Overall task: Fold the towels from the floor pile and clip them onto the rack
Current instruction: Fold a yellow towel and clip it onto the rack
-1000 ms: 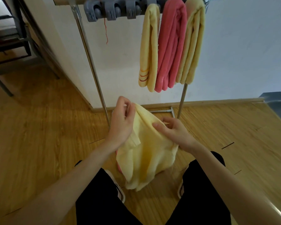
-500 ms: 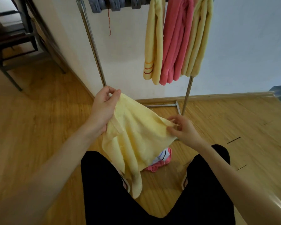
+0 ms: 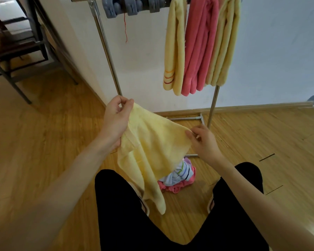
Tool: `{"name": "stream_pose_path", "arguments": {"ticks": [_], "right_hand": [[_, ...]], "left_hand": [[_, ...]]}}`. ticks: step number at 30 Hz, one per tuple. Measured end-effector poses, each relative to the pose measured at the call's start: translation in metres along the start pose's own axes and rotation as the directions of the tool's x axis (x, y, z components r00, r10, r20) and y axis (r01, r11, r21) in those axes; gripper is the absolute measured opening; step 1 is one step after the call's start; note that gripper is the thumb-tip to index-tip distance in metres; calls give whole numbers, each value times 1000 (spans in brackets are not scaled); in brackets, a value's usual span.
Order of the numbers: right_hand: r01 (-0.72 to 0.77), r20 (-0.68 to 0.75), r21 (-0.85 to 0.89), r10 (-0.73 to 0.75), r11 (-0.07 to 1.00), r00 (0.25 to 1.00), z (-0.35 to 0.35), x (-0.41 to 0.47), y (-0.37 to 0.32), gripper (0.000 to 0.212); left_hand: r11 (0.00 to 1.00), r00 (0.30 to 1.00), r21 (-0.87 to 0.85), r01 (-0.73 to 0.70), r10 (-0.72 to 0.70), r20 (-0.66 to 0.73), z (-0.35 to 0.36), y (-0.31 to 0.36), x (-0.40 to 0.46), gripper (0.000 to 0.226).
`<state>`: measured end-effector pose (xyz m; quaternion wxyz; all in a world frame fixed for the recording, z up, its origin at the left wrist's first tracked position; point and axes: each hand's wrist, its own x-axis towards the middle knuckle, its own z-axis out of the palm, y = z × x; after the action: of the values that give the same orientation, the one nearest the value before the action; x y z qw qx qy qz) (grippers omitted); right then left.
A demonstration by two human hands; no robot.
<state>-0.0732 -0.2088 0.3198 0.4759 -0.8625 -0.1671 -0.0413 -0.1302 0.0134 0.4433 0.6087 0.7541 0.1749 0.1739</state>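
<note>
Landmark: rack [image 3: 105, 42], standing against the white wall.

Far left of rack: dark metal chair [image 3: 20, 57] on the wood floor [image 3: 43, 138].

On rack's top bar, left part: grey clips [image 3: 132, 5], nothing in them; a red thread [image 3: 125, 28] hangs below them.

In front of rack's left post: left hand [image 3: 116, 122], thumb and fingers pinching the upper corner of a yellow towel [image 3: 149, 151]. Towel is held in the air in front of the rack and drapes down toward the person's black trousers [image 3: 127, 211].

Below towel, on the floor before the rack: pile [image 3: 179, 178] of pink and striped white cloth, partly hidden by the towel.

On rack's bar, right part: three folded towels hanging side by side, touching: striped yellow [image 3: 174, 51], pink [image 3: 199, 48], plain yellow [image 3: 225, 44].

In front of rack's right post: right hand [image 3: 205, 142], fingers curled, fingertips pinching the held towel's right edge.
</note>
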Motion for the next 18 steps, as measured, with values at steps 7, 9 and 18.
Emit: {"name": "stream_pose_path", "arguments": {"ticks": [7, 9, 18], "right_hand": [[73, 103, 288, -107, 955, 989, 9, -6, -37, 18], [28, 180, 366, -100, 930, 978, 15, -5, -47, 24], [-32, 344, 474, -152, 880, 927, 28, -11, -68, 17]], "left_hand": [[998, 998, 38, -53, 53, -15, 10, -3, 1, 17], [996, 996, 49, -80, 82, -33, 15, -7, 1, 15], [958, 973, 226, -178, 205, -101, 33, -25, 0, 14]]}}
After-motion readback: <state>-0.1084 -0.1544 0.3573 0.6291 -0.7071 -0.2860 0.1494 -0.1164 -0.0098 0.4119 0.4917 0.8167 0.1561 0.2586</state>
